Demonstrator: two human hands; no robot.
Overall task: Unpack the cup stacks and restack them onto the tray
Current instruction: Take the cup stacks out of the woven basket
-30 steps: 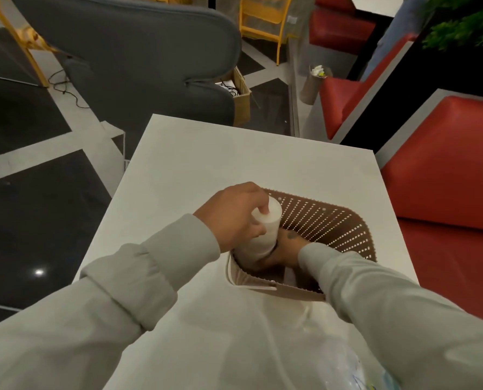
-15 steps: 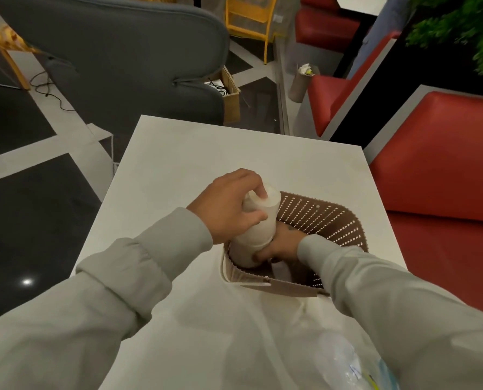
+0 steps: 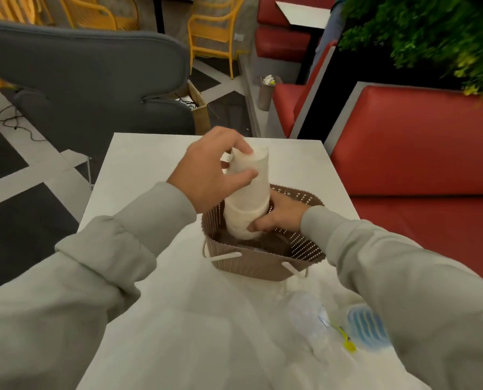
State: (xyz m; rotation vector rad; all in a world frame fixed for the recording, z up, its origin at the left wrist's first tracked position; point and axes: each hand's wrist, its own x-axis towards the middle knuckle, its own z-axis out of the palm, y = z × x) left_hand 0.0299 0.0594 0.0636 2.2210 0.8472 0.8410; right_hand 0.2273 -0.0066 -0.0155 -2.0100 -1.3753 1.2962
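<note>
1. At centre frame, over the brown perforated plastic basket tray point(image 3: 262, 267), I see both hands on the tall white stack of paper cups point(image 3: 248, 198). My main worry is a tip-over, since the column is narrow and leans slightly
2. The left hand point(image 3: 208, 174) wraps thumb and fingers round the stack's top. If that hold goes before the base sits flat, I judge the cups could topple over the tray's rim onto the pale table point(image 3: 150, 305)
3. The right hand point(image 3: 281, 216) grips the lower end, down inside the tray. A hard squeeze there could dent the thin walls or jam the cups together
4. A pull on the top alone might split the column and scatter loose cups
5. Crumpled clear plastic wrapping point(image 3: 309, 316) lies at lower right of the frame, near the tray; a passing sleeve could drag it
6. The stack looks plain, matt and smooth-sided, with a step low down where one cup overlaps the next. Blur softens it, and I cannot tell whether its base touches the tray floor
</note>
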